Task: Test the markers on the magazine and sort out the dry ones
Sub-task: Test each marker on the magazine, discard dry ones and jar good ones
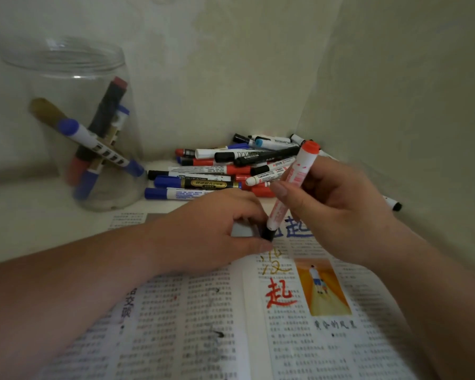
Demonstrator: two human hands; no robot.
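Apparently at the cap: your right hand (332,198) curled round the red marker (294,182), your left hand (214,229) pinched its black cap (268,233). Keeping cap and barrel in line was advisable.

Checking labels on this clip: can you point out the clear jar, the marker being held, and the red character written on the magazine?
clear jar (66,78): head view, bare upper wall.
held marker (310,148): head view, red top end.
red character (281,294): head view, middle strokes.
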